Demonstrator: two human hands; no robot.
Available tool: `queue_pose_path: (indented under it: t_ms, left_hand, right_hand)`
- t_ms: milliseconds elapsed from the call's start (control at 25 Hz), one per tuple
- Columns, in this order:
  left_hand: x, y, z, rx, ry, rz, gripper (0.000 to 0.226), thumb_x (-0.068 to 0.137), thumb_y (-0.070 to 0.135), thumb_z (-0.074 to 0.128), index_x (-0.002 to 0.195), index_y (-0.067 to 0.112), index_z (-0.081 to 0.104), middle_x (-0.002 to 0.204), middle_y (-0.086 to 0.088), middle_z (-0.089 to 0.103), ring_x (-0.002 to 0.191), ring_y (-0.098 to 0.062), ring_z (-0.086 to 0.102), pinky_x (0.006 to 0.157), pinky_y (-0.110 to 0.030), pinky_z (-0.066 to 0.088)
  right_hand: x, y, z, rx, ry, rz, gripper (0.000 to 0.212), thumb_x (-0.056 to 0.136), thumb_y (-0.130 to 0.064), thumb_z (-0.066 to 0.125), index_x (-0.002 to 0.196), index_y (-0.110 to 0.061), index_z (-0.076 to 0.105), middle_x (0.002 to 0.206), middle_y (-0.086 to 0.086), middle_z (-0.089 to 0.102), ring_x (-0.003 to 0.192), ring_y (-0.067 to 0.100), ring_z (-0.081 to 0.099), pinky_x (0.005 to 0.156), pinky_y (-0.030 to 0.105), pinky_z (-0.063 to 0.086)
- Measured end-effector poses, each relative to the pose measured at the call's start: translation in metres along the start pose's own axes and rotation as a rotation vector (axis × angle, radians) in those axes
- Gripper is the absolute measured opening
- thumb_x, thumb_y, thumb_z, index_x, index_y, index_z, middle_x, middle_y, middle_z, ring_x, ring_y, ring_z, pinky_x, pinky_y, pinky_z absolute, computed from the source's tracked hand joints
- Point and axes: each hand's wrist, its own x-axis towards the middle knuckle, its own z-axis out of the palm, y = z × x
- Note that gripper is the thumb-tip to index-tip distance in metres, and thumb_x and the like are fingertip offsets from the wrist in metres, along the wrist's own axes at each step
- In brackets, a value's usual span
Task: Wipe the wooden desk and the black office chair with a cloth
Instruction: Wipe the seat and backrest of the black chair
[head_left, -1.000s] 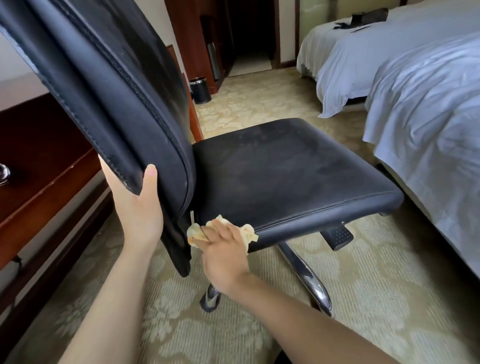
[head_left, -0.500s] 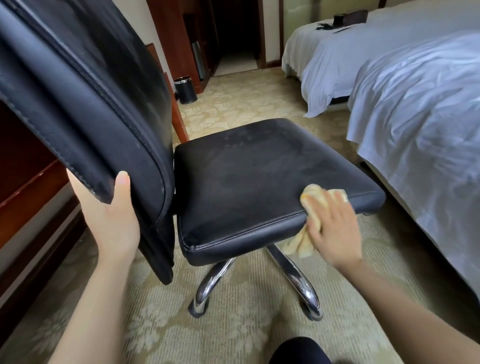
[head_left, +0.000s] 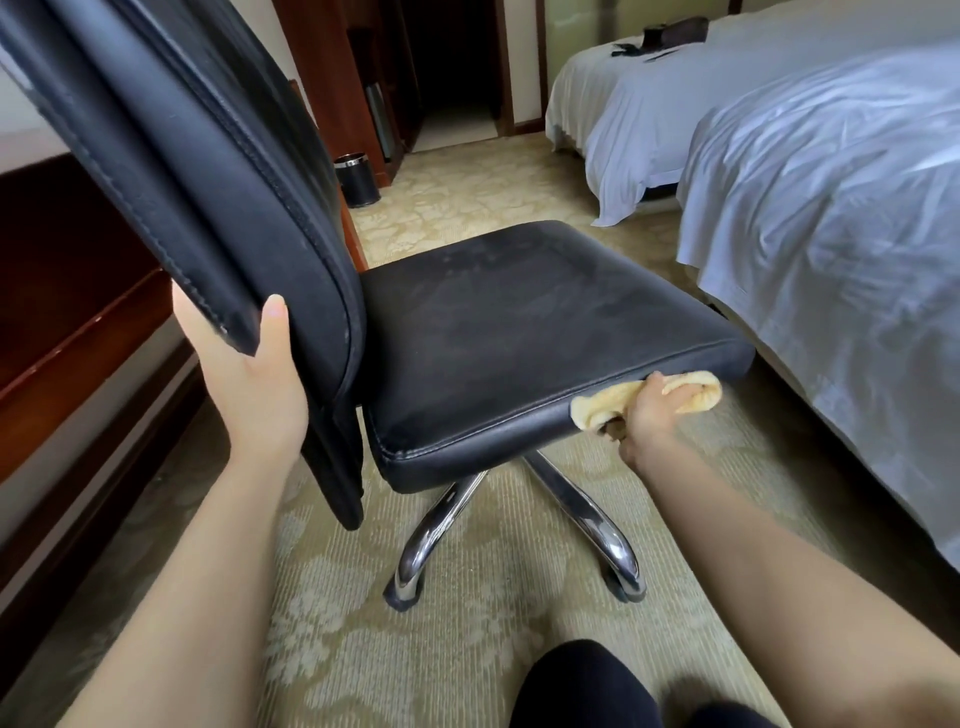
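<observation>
A: Where is the black leather office chair (head_left: 519, 338) sitting?

B: It is standing on the patterned beige carpet (head_left: 467, 597), between the reddish-brown wooden desk (head_left: 78, 291) on the left and the white-sheeted bed (head_left: 831, 234) on the right. Its chrome star base (head_left: 571, 499) is showing under the seat.

A: What is the left hand (head_left: 249, 379) doing?

B: It is gripping the lower corner of the padded black backrest (head_left: 182, 156). The palm is lying against the rear face and the thumb is wrapping over onto the near face. The other fingers are hiding behind the backrest, so I cannot tell how they are lying.

A: And the right hand (head_left: 652, 410)?

B: It is holding the crumpled pale-yellow cloth (head_left: 602, 410) and pressing it against the side edge of the seat, just short of the seat's far corner nearest the bed. The fingers are curling into the cloth, bunched together. Their tips are buried in the folds, so nothing finer is showing.

A: Is the cloth touching the top of the seat?

B: No, it is lying along the lower rim, with one end poking out on each side of the hand.

A: Anything else in the room?

B: A small round black waste bin (head_left: 356, 179) is standing on the carpet beyond the chair, near a dark doorway.
</observation>
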Motion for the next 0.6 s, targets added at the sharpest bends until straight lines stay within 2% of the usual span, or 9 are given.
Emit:
queue_pose_path:
  t_ms: [40, 80, 160, 240, 320, 360, 400, 480, 600]
  left_hand:
    - [0.001, -0.002, 0.0, 0.001, -0.024, -0.001, 0.066, 0.089, 0.036, 0.053, 0.147, 0.029, 0.022, 0.137, 0.024, 0.041, 0.122, 0.013, 0.04, 0.092, 0.004, 0.028]
    - [0.001, -0.003, 0.0, 0.004, -0.052, -0.009, 0.067, 0.09, 0.033, 0.052, 0.148, 0.026, 0.02, 0.139, 0.02, 0.039, 0.122, 0.011, 0.04, 0.093, 0.003, 0.027]
    - [-0.003, 0.001, -0.002, 0.004, -0.083, -0.006, 0.066, 0.091, 0.03, 0.052, 0.148, 0.024, 0.019, 0.141, 0.016, 0.039, 0.123, 0.008, 0.04, 0.093, 0.003, 0.027]
    - [-0.005, 0.002, -0.004, 0.009, -0.08, -0.002, 0.064, 0.092, 0.027, 0.052, 0.148, 0.022, 0.02, 0.144, 0.012, 0.04, 0.125, 0.005, 0.041, 0.093, 0.003, 0.028]
    - [-0.008, 0.005, -0.003, 0.03, -0.075, -0.01, 0.065, 0.092, 0.027, 0.052, 0.148, 0.02, 0.021, 0.144, 0.01, 0.04, 0.125, 0.004, 0.04, 0.091, 0.005, 0.027]
    - [-0.009, 0.007, -0.002, 0.038, -0.078, -0.032, 0.065, 0.092, 0.029, 0.052, 0.149, 0.021, 0.021, 0.144, 0.01, 0.04, 0.123, 0.006, 0.04, 0.088, 0.007, 0.027]
    - [-0.012, 0.009, -0.002, 0.047, -0.079, -0.064, 0.066, 0.091, 0.031, 0.052, 0.149, 0.023, 0.02, 0.144, 0.012, 0.04, 0.121, 0.008, 0.04, 0.085, 0.009, 0.027]
    - [-0.02, 0.015, -0.002, 0.048, -0.064, -0.114, 0.066, 0.092, 0.032, 0.053, 0.148, 0.027, 0.019, 0.144, 0.013, 0.04, 0.12, 0.009, 0.04, 0.085, 0.007, 0.029]
    - [-0.037, 0.035, 0.007, 0.062, -0.056, -0.229, 0.062, 0.094, 0.031, 0.053, 0.145, 0.036, 0.019, 0.142, 0.017, 0.04, 0.125, -0.001, 0.042, 0.097, -0.017, 0.031]
  right_hand:
    - [-0.007, 0.006, 0.005, 0.056, -0.037, 0.099, 0.062, 0.1, -0.043, 0.031, 0.149, -0.034, -0.004, 0.136, 0.006, 0.039, 0.098, 0.029, 0.053, 0.076, 0.043, 0.048]
    - [-0.015, 0.012, 0.009, 0.083, -0.085, 0.176, 0.061, 0.099, -0.045, 0.032, 0.15, -0.03, 0.001, 0.127, 0.009, 0.044, 0.089, 0.028, 0.052, 0.069, 0.039, 0.046]
    - [-0.04, 0.032, 0.015, 0.047, -0.236, 0.292, 0.057, 0.099, -0.045, 0.034, 0.146, -0.017, 0.022, 0.11, 0.009, 0.054, 0.086, 0.025, 0.055, 0.072, 0.036, 0.047]
    - [-0.069, 0.047, 0.012, 0.002, -0.434, 0.37, 0.047, 0.1, -0.041, 0.035, 0.13, -0.006, 0.044, 0.088, 0.009, 0.065, 0.074, 0.022, 0.062, 0.066, 0.032, 0.052]
    - [-0.092, 0.046, 0.004, -0.009, -0.566, 0.425, 0.037, 0.101, -0.035, 0.037, 0.11, -0.003, 0.055, 0.069, 0.007, 0.069, 0.061, 0.018, 0.066, 0.051, 0.026, 0.049]
    - [-0.1, 0.04, 0.0, 0.0, -0.601, 0.46, 0.033, 0.101, -0.032, 0.039, 0.102, -0.003, 0.057, 0.064, 0.006, 0.07, 0.059, 0.017, 0.066, 0.049, 0.025, 0.049]
    - [-0.108, 0.034, -0.004, 0.001, -0.618, 0.492, 0.03, 0.101, -0.029, 0.04, 0.099, -0.003, 0.057, 0.063, 0.007, 0.069, 0.061, 0.018, 0.066, 0.051, 0.027, 0.049]
    - [-0.126, 0.01, -0.007, -0.051, -0.669, 0.51, 0.026, 0.099, -0.024, 0.044, 0.108, -0.002, 0.056, 0.076, 0.012, 0.07, 0.072, 0.022, 0.066, 0.061, 0.032, 0.051]
    - [-0.155, -0.041, -0.002, -0.18, -0.821, 0.397, 0.039, 0.097, -0.021, 0.047, 0.136, -0.018, 0.042, 0.116, 0.013, 0.062, 0.103, 0.025, 0.061, 0.09, 0.04, 0.05]
